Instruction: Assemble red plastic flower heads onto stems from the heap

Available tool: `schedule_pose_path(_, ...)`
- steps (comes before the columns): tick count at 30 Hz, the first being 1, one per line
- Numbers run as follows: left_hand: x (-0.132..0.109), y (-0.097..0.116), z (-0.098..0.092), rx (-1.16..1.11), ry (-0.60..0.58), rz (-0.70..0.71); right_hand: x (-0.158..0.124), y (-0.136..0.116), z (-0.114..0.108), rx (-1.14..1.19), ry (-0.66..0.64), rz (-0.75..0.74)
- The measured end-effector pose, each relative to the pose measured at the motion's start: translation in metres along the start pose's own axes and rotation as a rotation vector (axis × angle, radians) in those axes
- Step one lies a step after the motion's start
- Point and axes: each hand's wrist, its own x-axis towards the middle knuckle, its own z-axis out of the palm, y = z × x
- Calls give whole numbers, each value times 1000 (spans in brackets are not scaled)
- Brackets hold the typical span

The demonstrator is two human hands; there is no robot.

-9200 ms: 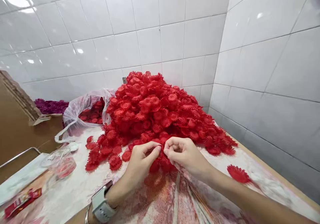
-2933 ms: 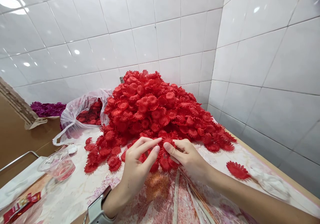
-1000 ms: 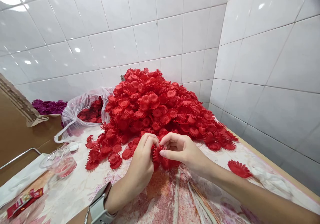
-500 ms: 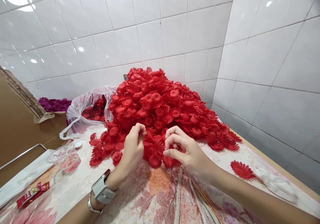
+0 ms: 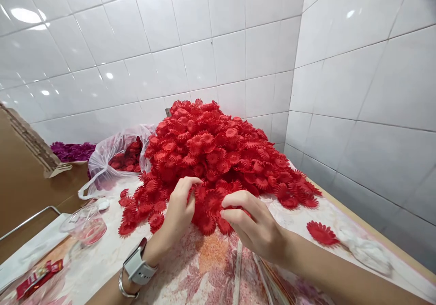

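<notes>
In the head view a big heap of red artificial flower pieces (image 5: 211, 155) with fringed petals rises in front of me. My left hand (image 5: 180, 205) is at the near left side of the heap, its fingers bent forward and thumb below them. Opposite it, my right hand (image 5: 255, 221) curls its fingers at the heap's front edge, its thumb hidden. Red petals show between and behind the fingers; whether either hand grips one is hard to make out. A watch (image 5: 139, 264) and a bracelet are on my left wrist.
A plastic bag (image 5: 98, 166) of darker red pieces, purple pieces (image 5: 71, 151) and a cardboard box (image 5: 30, 169) stand left. Nearer lie a clear cup (image 5: 90, 230) and a red wrapper (image 5: 39, 280). Thin strips (image 5: 238, 268) run below my hands. A single red flower (image 5: 322, 233) lies right.
My right hand has turned over, its back now more toward me and its thumb out of sight. My left fingers reach slightly further forward. The view has tilted up and shifted a little.
</notes>
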Motion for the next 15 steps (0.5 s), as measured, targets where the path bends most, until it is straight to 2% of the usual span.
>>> schedule_pose_path(3, -2, -2, 2, -4, -71, 39, 1, 2, 1, -10, 13, 25)
schedule_pose_path(5, -2, -6, 3, 2, -79, 41, 2, 4, 4, 26, 41, 113)
schedule_pose_path(11, 0, -11, 2, -7, -81, -1, 3, 13, 7, 205, 102, 682)
schedule_pose_path(15, 1, -6, 2, -35, -95, -25, 5, 15, 6, 314, 91, 976)
